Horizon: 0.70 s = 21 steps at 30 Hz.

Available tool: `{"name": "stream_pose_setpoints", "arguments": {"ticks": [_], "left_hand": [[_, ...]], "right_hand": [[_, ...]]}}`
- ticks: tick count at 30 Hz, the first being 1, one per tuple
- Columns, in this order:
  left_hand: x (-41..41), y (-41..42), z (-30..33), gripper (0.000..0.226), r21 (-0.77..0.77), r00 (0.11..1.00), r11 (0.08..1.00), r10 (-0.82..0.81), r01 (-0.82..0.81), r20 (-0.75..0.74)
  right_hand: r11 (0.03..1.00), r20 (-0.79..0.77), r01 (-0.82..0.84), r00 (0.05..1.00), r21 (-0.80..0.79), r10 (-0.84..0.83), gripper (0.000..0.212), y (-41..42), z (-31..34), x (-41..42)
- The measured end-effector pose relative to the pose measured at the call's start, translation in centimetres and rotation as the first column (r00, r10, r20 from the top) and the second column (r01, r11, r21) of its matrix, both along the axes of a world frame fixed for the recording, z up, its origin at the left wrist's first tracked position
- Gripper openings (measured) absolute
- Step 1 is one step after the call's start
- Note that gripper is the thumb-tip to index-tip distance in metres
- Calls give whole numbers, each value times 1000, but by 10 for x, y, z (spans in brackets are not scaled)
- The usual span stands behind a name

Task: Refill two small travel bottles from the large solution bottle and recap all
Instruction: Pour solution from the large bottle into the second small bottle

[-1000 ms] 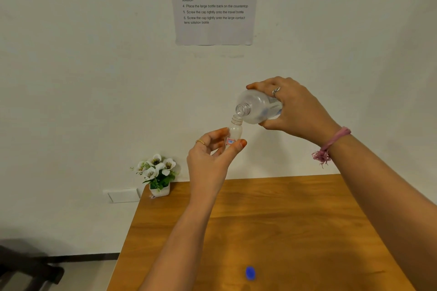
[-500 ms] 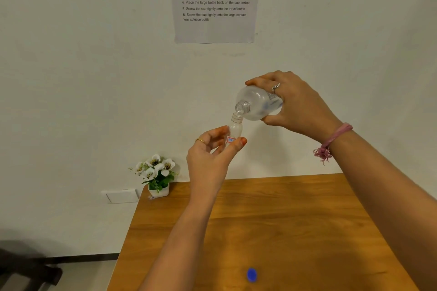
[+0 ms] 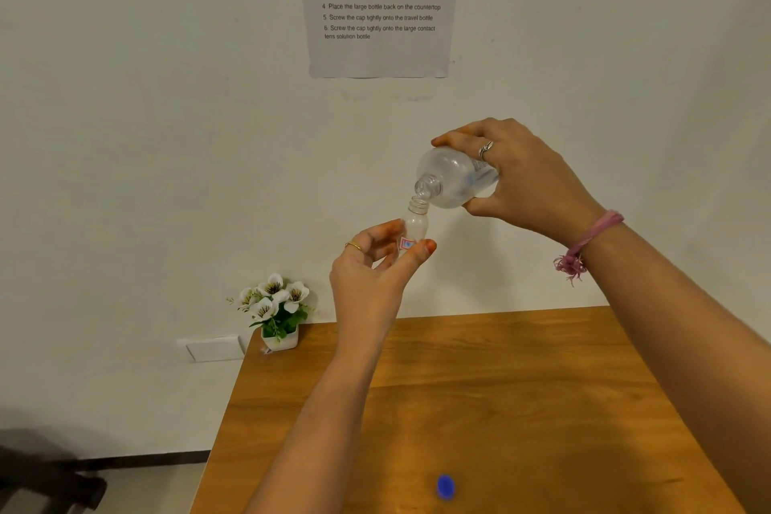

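Observation:
My left hand (image 3: 375, 263) pinches a small clear travel bottle (image 3: 416, 225) between thumb and fingers, holding it upright and uncapped high above the table. My right hand (image 3: 521, 175) grips the large clear solution bottle (image 3: 452, 179), tipped down to the left. Its open mouth sits right over the small bottle's neck, touching or nearly so. A blue cap (image 3: 445, 486) lies on the wooden table (image 3: 521, 409) near the front edge. The second travel bottle is out of view.
A small white pot of white flowers (image 3: 275, 313) stands at the table's back left corner. An instruction sheet (image 3: 379, 0) hangs on the white wall behind. A dark chair part (image 3: 50, 480) shows at the lower left, off the table.
Both hands and the two bottles sit slightly higher in view than a second ago, and the large bottle is tipped a little steeper over the small one. Both grips are unchanged.

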<state>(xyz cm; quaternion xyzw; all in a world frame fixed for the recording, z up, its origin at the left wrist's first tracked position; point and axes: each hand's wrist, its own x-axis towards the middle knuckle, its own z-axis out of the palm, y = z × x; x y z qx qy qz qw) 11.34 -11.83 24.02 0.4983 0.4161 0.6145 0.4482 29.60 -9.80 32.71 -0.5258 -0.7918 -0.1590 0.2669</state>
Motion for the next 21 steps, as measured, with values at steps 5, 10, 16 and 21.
{"name": "stream_pose_setpoints", "arguments": {"ticks": [5,10,16,21], "left_hand": [[-1,-1,1,38,1,1000,1000,-9,9,10],[-1,-2,1,38,2,1000,1000,-14,14,23],[-1,-3,0,37,1,1000,1000,-18,18,25],[-1,-3,0,38,2,1000,1000,-15,15,23]], "right_hand": [[1000,3,-6,1000,5,6,67,-2,2,-2],[1000,23,4,1000,10,-4,68,-4,3,-3],[1000,33,8,999,6,-8,69,-7,4,-5],[1000,44,11,999,11,-11,68,-8,5,-5]]}}
